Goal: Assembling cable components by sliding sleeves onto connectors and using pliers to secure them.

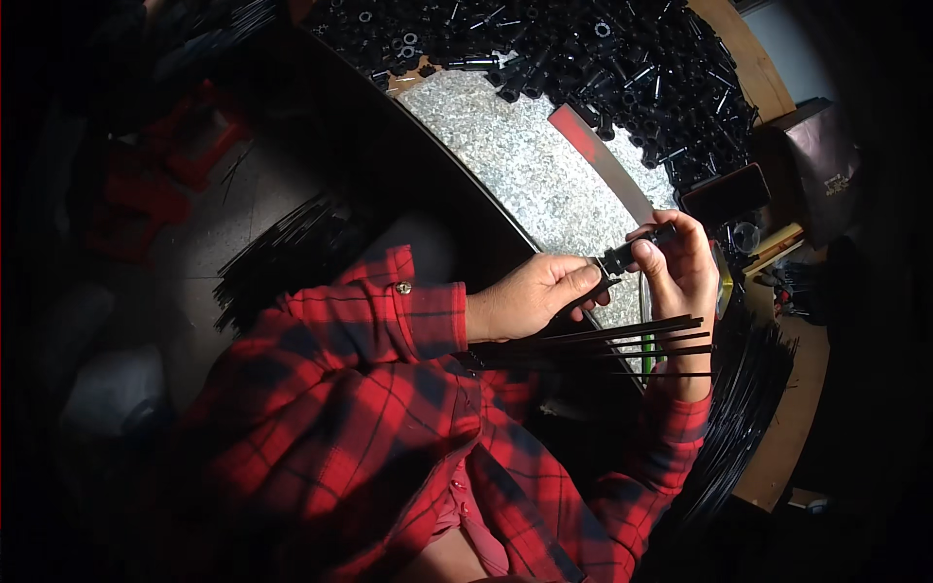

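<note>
In front of me, over the near edge of a speckled grey-white work surface [486,136], my two hands meet. My right hand [686,267] is closed, pinching a short black tubular part [634,251] between thumb and fingers. My left hand [539,291] is closed at the tube's left end, its thumb and fingertips around a slim dark piece that is mostly hidden; a small pale bit shows where the two meet. Several thin black rods [632,340] stick out to the right below the left hand and pass by the right wrist; where they begin is hidden.
Black tubular parts [583,58] are heaped at the back. A flat strip with a red end [604,160] lies on the surface. A phone [729,191], a dark bag [821,170] and a rod bundle [743,418] are right. More rods [292,253] and red objects [194,136] sit left.
</note>
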`<state>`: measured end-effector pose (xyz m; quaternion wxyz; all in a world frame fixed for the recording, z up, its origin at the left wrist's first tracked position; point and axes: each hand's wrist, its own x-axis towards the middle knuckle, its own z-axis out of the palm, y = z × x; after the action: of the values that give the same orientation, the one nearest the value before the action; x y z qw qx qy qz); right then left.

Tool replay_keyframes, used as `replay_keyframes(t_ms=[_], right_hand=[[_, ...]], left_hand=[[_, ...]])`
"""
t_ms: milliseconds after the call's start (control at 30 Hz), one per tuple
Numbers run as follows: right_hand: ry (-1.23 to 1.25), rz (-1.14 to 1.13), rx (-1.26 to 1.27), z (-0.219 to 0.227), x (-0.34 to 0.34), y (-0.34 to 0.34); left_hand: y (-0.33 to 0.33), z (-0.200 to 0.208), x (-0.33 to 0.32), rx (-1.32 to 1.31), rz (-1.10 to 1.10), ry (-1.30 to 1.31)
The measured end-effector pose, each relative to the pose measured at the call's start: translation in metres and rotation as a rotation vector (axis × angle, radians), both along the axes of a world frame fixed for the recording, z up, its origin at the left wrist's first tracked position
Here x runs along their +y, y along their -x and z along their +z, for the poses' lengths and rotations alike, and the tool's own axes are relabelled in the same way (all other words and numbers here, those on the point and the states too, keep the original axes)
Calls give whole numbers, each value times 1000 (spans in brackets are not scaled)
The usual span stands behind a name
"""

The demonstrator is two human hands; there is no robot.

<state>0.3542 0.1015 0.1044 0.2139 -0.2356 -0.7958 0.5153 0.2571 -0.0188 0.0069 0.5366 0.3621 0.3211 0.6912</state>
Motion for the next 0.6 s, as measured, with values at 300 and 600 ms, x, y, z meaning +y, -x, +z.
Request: replay_keyframes(t_ms=[300, 600], right_hand=[[-197, 54, -234, 12, -2, 3], [219, -4, -4, -6, 1, 2]], left_hand=[[-3, 0, -1, 52, 39, -24], [-2, -7, 5, -36, 33, -14]])
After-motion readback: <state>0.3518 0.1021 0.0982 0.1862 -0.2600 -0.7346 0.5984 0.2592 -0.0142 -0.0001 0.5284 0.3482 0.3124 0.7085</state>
